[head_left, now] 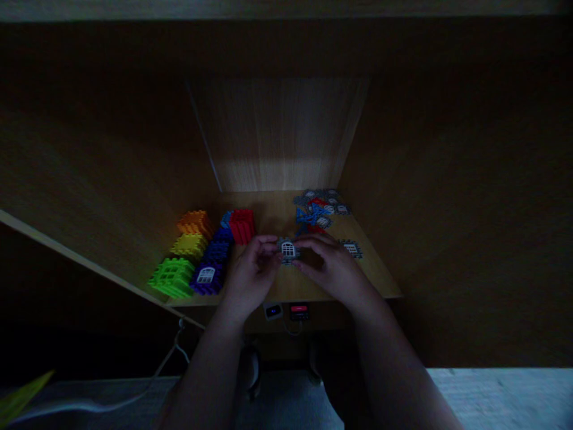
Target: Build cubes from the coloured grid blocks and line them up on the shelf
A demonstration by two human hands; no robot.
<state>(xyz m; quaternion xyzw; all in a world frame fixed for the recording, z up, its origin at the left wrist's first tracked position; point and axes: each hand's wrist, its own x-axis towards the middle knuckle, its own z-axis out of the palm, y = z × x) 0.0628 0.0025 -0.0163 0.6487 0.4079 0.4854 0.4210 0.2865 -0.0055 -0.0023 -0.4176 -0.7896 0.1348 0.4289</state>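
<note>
Between my hands is a grey interlocking building tile (287, 251) with a white arched window in it. My left hand (251, 272) is closed on the tile's left edge, and my right hand (336, 267) pinches its right edge between thumb and fingers. Just right of my right hand lies another grey window tile (351, 248). Stacked tiles stand to the left: red (242, 226), purple with a white window (207, 276), green (172, 278), yellow (190, 245) and orange (196, 223). The picture is dark, so fine detail is lost.
A loose pile of grey, blue and red pieces (316, 212) lies at the back right of the wooden shelf (273, 209). Tall wooden panels enclose the shelf on both sides and behind. Below its front edge are two small devices (299, 310) and a cable.
</note>
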